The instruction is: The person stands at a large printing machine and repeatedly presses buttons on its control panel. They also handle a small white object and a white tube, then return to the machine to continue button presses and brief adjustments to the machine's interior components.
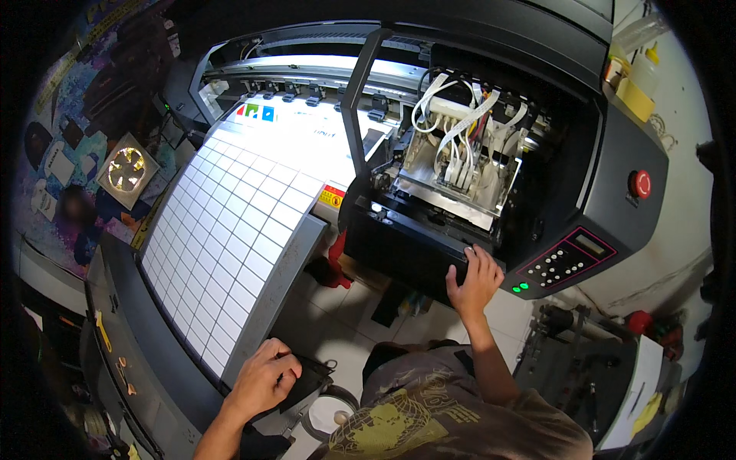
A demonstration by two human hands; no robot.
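Observation:
My right hand [475,282] rests its spread fingers on the top edge of the black front panel [399,249] of a large-format printer. Just beyond it, the printer's carriage [460,153] stands uncovered, with white ribbon cables and tubes showing. My left hand [264,377] has its fingers curled in, by the lower corner of the sloping print bed; whatever is inside them, if anything, is hidden. A white sheet with a black grid [222,230] covers the bed. Small coloured prints [257,113] show at its far end, under bright light.
Right of the carriage sit a control panel [566,257] with lit green buttons and a red emergency stop knob [639,184]. A black frame bar [359,107] rises beside the carriage. Low on the right stands a dark machine [575,368]. A white round container [328,414] is near my body.

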